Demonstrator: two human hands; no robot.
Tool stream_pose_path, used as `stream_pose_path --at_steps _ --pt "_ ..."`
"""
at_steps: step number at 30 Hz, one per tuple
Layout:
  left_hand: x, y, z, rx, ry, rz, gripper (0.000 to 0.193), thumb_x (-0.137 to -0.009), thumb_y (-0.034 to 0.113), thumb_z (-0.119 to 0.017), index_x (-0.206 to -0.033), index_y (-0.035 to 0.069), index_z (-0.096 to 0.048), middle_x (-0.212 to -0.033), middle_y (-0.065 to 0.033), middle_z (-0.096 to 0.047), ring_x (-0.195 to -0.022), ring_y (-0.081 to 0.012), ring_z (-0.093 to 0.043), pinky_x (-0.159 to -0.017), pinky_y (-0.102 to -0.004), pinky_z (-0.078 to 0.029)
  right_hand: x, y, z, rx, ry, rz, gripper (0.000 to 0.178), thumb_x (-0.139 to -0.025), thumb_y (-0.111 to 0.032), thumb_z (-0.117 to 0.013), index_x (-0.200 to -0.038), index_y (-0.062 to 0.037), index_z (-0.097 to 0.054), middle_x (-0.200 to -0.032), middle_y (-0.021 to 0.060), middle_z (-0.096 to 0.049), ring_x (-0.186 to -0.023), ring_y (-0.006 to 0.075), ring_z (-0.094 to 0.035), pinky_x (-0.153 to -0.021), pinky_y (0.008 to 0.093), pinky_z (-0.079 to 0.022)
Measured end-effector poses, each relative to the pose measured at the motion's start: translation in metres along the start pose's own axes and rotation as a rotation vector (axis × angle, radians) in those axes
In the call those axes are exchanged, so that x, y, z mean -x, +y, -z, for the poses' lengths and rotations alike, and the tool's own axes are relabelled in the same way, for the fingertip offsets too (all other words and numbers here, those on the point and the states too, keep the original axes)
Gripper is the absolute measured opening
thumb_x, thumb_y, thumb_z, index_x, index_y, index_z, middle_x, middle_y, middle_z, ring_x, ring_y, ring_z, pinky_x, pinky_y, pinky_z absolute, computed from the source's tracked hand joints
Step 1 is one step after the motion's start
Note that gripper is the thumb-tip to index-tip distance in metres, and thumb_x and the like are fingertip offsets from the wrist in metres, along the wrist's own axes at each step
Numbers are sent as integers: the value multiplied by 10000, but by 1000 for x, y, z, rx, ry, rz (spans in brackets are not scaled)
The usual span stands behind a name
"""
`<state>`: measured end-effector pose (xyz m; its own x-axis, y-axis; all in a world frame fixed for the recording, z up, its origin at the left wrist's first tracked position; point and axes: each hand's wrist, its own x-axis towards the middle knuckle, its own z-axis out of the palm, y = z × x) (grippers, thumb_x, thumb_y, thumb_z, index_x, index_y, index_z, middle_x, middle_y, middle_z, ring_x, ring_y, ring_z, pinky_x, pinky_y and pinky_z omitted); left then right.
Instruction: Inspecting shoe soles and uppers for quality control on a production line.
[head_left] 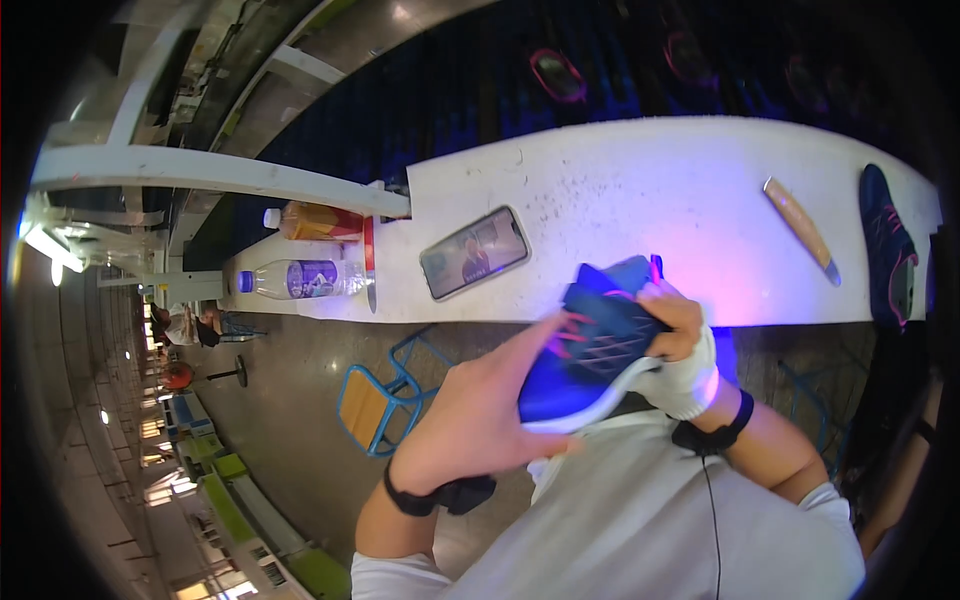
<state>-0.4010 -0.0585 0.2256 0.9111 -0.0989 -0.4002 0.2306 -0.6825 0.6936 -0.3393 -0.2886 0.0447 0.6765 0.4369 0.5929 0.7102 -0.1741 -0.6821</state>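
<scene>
A dark blue sneaker (595, 345) with pink laces and a white sole is held up between my hands, in front of the white table's near edge. My left hand (490, 395) is bare and wraps round the shoe's toe end from the left, its fingertips partly hidden. On the right, my right hand (685, 350), in a white glove with bare fingers, grips the heel end near the shoe's opening. Another dark blue sneaker (887, 245) with pink laces lies at the table's right end. Between it and my hands lies a wooden-handled blade tool (800, 230).
On the white table (620, 180) lies a phone (475, 253) with its screen lit. Farther left are a clear bottle (300, 279), an orange drink bottle (315, 222) and a red-handled knife (370, 265). A blue-framed stool (375, 405) stands on the floor. Hanging shoes (557, 75) line the dark back.
</scene>
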Motion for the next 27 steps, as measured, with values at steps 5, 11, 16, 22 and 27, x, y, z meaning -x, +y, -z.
stream_pose_path --at_steps 5,11,16,22,27 --pt "-27 29 -58 36 315 -536 735 -769 67 -862 -1456 61 -600 -1420 -174 -670 -1297 -342 -667 -1083 -415 -548 -30 -32 89 -158 151 28 784 -735 -364 -975 -1355 -114 -566 -1358 220 -647 -1361 417 -590 -1164 572 -441" --pt "-59 -1 -155 113 534 -679 712 -769 24 -834 -1421 -32 -552 -1387 -272 -596 -1257 -447 -614 -1032 -476 -540 -35 -47 146 -186 -65 -181 880 -622 -568 -953 -1241 -34 -629 -1148 180 -756 -1110 381 -740 -1087 550 -523" --pt "-66 -9 -163 316 556 -637 465 -715 44 -898 -1087 2 -622 -1086 -142 -619 -974 -339 -637 -828 -441 -543 -38 -53 129 -247 -8 -149 840 -600 -510 -979 -1210 -49 -632 -1132 171 -755 -1130 376 -732 -1086 550 -523" --pt "-63 10 -171 533 637 -646 490 -694 107 -928 -1033 28 -583 -1006 -143 -581 -903 -337 -601 -752 -425 -494 -47 -61 128 -232 -60 -139 803 -599 -411 -1005 -1200 -20 -642 -1150 195 -753 -1133 393 -729 -1083 552 -522" --pt "-55 30 -164 602 684 -703 459 -704 31 -915 -993 47 -559 -919 -110 -580 -786 -297 -580 -672 -409 -448 -59 -63 132 -204 -145 -102 757 -601 -319 -1016 -1184 11 -664 -1160 222 -750 -1114 401 -735 -1050 532 -545"
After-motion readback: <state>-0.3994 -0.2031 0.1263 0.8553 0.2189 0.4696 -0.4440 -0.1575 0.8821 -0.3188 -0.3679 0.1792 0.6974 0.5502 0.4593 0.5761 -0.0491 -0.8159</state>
